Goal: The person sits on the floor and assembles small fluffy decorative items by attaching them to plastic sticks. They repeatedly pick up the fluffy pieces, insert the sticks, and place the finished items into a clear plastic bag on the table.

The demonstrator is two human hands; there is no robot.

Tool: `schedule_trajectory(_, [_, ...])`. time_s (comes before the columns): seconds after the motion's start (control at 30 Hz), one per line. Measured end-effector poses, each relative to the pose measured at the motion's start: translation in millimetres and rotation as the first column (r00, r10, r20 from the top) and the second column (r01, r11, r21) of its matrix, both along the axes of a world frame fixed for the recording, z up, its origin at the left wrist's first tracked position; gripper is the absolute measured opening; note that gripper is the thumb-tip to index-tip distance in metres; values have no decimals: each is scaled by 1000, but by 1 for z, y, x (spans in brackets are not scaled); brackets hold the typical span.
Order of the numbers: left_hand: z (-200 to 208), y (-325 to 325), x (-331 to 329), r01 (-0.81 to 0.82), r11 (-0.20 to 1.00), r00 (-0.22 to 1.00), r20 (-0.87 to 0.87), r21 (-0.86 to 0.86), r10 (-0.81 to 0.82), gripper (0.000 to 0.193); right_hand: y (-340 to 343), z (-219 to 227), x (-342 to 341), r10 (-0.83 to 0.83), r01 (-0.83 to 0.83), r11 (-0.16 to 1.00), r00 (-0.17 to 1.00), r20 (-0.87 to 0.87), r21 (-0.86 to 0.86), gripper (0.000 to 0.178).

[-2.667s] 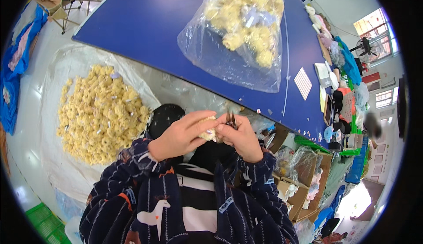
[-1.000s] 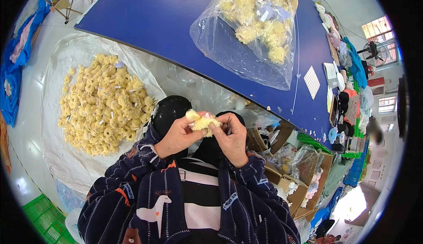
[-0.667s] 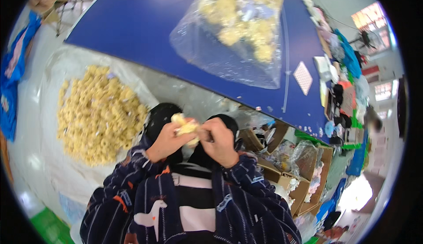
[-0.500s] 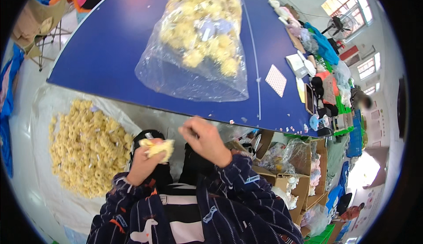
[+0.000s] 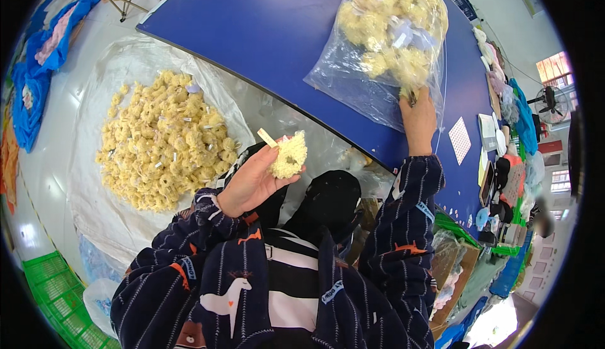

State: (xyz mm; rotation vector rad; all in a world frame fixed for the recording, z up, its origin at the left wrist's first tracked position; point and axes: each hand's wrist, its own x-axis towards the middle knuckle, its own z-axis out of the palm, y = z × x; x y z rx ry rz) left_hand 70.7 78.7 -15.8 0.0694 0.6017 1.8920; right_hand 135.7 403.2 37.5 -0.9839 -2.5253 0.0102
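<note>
Pinching yellow ring point(image 5: 295, 145) before counter point(image 5: 265, 40) in loosely curled left hand point(image 5: 253, 179), likely baring its hole, and curling right hand point(image 5: 419, 121), with unclear hold, at bag point(image 5: 340, 83) atop.

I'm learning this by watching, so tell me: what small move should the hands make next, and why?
I'd probably have the left hand set its fluffy yellow ring on the yellow pile: the pile of similar pieces lies on that side, while the right hand is away at the clear bag. Whether the ring is finished, I can't tell.
</note>
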Motion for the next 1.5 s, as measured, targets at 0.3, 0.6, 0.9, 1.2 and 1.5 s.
schedule_trajectory(0.3, [1, 12, 12, 10, 998, 999, -50, -69, -13, 40, -128, 12, 42, 486, -536, 841, 811, -325, -78, 29])
schedule_trajectory(0.6, [7, 14, 23, -29, 991, 994, -110, -132, 14, 39, -183, -11, 67, 38, -554, 112, 832, -553, -825, 12])
schedule_trajectory(0.9, [-2, 10, 19, 16, 990, 998, -57, -139, -24, 37, -170, -4, 77, 377, -504, 560, 862, -339, -657, 35])
schedule_trajectory(1.2, [1, 6, 13, 85, 993, 992, 95, -83, -77, 36, -177, -18, 74, 499, -598, 661, 801, -330, -453, 44])
schedule_trajectory(1.5, [0, 11, 20, -39, 979, 997, -75, -200, 25, 35, -180, -33, 67, 531, -615, 719, 787, -314, -324, 31])
